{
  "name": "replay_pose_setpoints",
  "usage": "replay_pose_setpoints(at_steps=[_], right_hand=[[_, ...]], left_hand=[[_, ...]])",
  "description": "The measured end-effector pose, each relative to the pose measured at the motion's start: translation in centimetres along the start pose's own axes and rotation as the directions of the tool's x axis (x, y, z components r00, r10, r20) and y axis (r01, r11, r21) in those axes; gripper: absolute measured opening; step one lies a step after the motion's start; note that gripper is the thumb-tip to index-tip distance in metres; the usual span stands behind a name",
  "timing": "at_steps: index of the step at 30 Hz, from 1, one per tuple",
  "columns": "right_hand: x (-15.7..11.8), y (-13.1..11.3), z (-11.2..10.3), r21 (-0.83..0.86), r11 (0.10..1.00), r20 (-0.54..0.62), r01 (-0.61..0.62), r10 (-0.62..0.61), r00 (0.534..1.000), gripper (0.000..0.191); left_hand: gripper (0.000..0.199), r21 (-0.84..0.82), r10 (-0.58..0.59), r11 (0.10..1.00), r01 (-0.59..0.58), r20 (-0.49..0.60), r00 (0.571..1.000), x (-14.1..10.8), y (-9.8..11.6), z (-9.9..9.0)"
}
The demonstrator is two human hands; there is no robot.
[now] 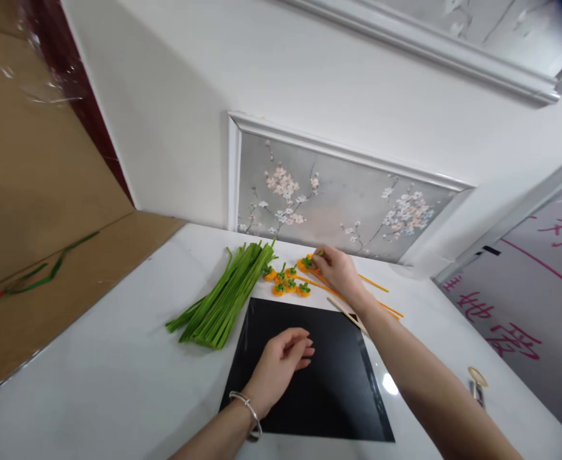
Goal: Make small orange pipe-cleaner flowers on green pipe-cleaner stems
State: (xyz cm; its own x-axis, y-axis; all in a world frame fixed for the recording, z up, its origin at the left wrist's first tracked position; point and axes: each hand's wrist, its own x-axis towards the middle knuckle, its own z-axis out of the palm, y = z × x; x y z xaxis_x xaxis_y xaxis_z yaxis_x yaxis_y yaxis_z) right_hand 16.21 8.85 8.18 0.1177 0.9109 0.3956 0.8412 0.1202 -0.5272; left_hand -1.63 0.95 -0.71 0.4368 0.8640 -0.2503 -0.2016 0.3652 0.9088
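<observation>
My right hand [337, 271] reaches to the back of the white table, its fingertips pinched on the green top of a small orange persimmon [304, 263] that looks made of pipe cleaner. Several similar orange persimmons [279, 289] with green tops sit in a cluster to its left. Over the black mat [328, 383] hovers my left hand [283, 358], with loosely curved fingers and nothing visible in them. A thick bundle of green pipe cleaners [227, 294] lies left of the cluster. Orange pipe cleaners [374, 283] extend to the right, partly hidden by my right hand and forearm.
A pale stick [341, 308] lies at the mat's back right edge. Farther right is a small metal object with a yellowish ring [477, 377]. Cardboard [45, 160] stands at the left, and a framed floral panel [328, 191] is on the wall behind.
</observation>
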Motion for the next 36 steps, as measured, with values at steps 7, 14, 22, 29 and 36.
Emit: replay_pose_setpoints(at_steps=[7, 14, 22, 29, 36], right_hand=[[5.7, 0.1, 5.6, -0.207, 0.978, 0.154, -0.019, 0.052, 0.987, 0.020], [6.3, 0.9, 8.4, -0.341, 0.940, 0.304, -0.011, 0.122, 0.945, 0.030], [6.6, 0.0, 6.5, -0.364, 0.927, 0.285, 0.090, 0.019, 0.958, 0.029], [6.3, -4.2, 8.4, -0.360, 0.896, 0.390, 0.261, -0.110, 0.914, 0.021], [6.2, -4.2, 9.9, -0.376, 0.896, 0.369, 0.236, -0.089, 0.925, 0.020]], left_hand=[[0.025, 0.014, -0.023, 1.000, 0.022, 0.039, 0.999, 0.4, -0.8, -0.4], [0.024, 0.036, -0.046, 0.998, 0.043, 0.066, 0.997, 0.5, -0.8, -0.6], [0.028, 0.052, -0.066, 0.997, 0.063, 0.066, 0.996, 0.4, -0.4, -0.5], [0.038, 0.048, -0.078, 0.996, 0.074, 0.075, 0.994, 0.7, -0.1, -0.5], [0.037, 0.065, -0.091, 0.994, 0.086, 0.078, 0.993, 0.6, 0.0, -0.5]])
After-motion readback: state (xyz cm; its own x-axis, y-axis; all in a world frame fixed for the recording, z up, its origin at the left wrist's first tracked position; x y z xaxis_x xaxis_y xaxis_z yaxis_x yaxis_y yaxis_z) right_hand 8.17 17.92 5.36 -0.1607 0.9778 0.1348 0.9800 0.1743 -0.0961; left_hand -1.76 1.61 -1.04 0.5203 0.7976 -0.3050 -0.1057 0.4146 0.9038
